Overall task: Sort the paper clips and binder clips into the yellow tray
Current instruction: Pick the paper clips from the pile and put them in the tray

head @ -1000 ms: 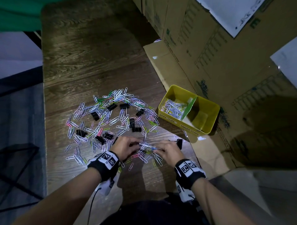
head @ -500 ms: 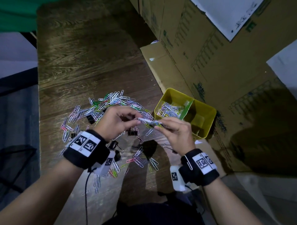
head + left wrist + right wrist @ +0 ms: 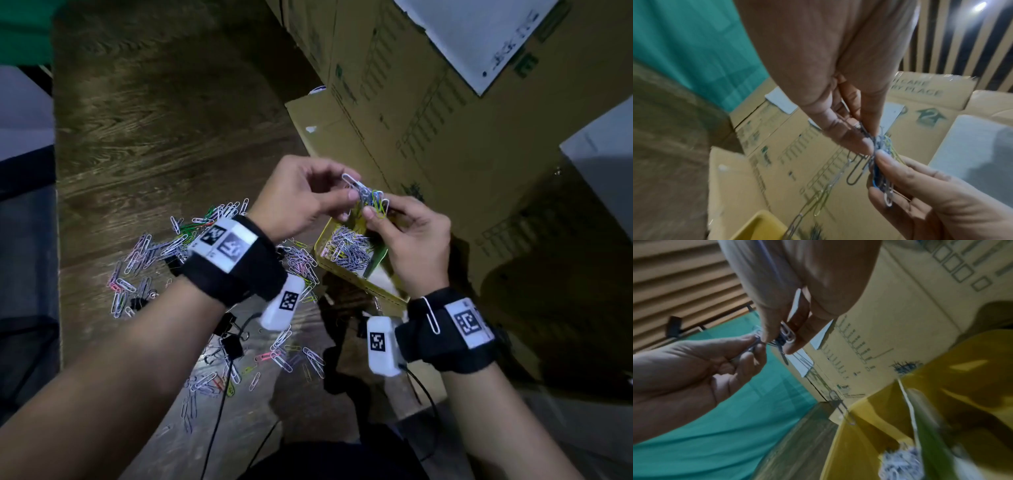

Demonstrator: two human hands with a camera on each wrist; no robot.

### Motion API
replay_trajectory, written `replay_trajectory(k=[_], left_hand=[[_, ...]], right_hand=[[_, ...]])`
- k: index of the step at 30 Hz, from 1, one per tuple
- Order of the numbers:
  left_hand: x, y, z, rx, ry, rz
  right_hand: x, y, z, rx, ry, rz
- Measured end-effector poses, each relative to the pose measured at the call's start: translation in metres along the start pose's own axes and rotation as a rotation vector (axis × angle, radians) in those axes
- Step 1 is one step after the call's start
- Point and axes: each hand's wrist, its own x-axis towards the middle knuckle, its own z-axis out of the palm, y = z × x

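Observation:
Both hands hold one tangled bunch of coloured paper clips [image 3: 370,197] in the air above the yellow tray [image 3: 323,245]. My left hand [image 3: 301,195] pinches its left end, my right hand [image 3: 407,233] pinches its right end between thumb and fingers. The tray's near-left compartment holds a heap of paper clips [image 3: 347,251], bounded by a green divider [image 3: 376,262]. In the left wrist view the bunch [image 3: 879,162] hangs between the fingertips, with a chain of clips [image 3: 818,194] dangling. The right wrist view shows the bunch [image 3: 781,337] and the tray [image 3: 869,418] below. Loose paper clips [image 3: 150,253] and black binder clips [image 3: 231,344] lie on the wooden table.
Cardboard boxes [image 3: 428,113] stand behind and right of the tray, with a flap [image 3: 329,144] lying on the table. One white paper clip [image 3: 432,315] is hooked on my right wristband. Cables [image 3: 219,411] run from the wrist cameras. The table's left edge [image 3: 56,205] is close.
Both hands lifted the bunch of paper clips off the table and carried it up and right, from the pile's near edge to above the yellow tray.

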Motion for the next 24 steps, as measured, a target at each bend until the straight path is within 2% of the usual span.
replay_trajectory(k=[4,7,10,11,13,15,17,20,22,24], left_hand=[[0.019,-0.048,0.011,0.016,0.014,-0.211],[0.026,-0.083,0.016,0.216,-0.021,-0.379],[0.027,-0.102,0.021,0.675,-0.162,-0.367],[0.026,-0.103,0.021,0.764,-0.198,-0.352],[0.023,-0.102,0.017,0.782,-0.209,-0.328],[0.019,-0.099,0.008,0.629,-0.127,-0.330],[0.016,-0.100,-0.003,0.468,0.038,-0.321],[0.016,-0.112,-0.019,0.558,0.246,-0.275],[0.014,-0.130,-0.024,0.744,0.211,-0.290],[0.011,-0.150,-0.019,0.908,0.027,-0.281]], right_hand=[[0.006,0.042,-0.002,-0.152,0.031,0.246],[0.010,0.060,-0.002,-0.412,-0.054,0.323],[0.014,0.065,0.004,-0.607,-0.203,0.333],[0.015,0.067,0.006,-0.636,-0.239,0.342],[0.016,0.069,0.007,-0.669,-0.306,0.351],[0.014,0.069,0.007,-0.677,-0.366,0.318],[0.009,0.068,0.004,-0.676,-0.409,0.238],[-0.005,0.068,0.000,-0.659,-0.418,0.095],[-0.015,0.068,-0.002,-0.676,-0.492,0.037],[-0.024,0.071,-0.002,-0.795,-0.624,0.016]])
